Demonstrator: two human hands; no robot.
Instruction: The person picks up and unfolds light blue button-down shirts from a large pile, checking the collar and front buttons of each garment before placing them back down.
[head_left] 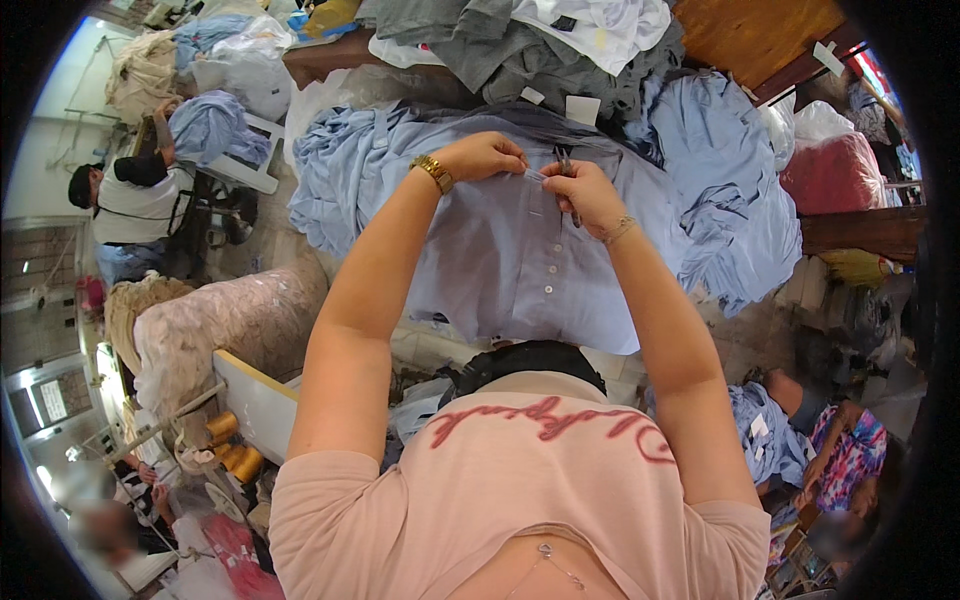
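Observation:
A grey-blue button-front shirt (480, 260) lies spread before me, with a row of small white buttons (550, 271) down its front. Over its upper part, my left hand (485, 156), wearing a gold watch, is closed in a pinch on one end of a small pale strip (535, 175). Whether that strip belongs to the shirt I cannot tell. My right hand (592, 198) meets the strip's other end with thumb and finger. Dark thread snips (563, 158) are held in the same hand, their tips pointing away from me and the rest partly hidden by the fingers.
Light blue garments (725, 180) are heaped right of the shirt, more (340, 165) on its left. Grey garments (460, 45) pile up beyond. A large wrapped bundle (230, 320) stands at left. Other people work at far left (140, 200) and lower right (845, 455).

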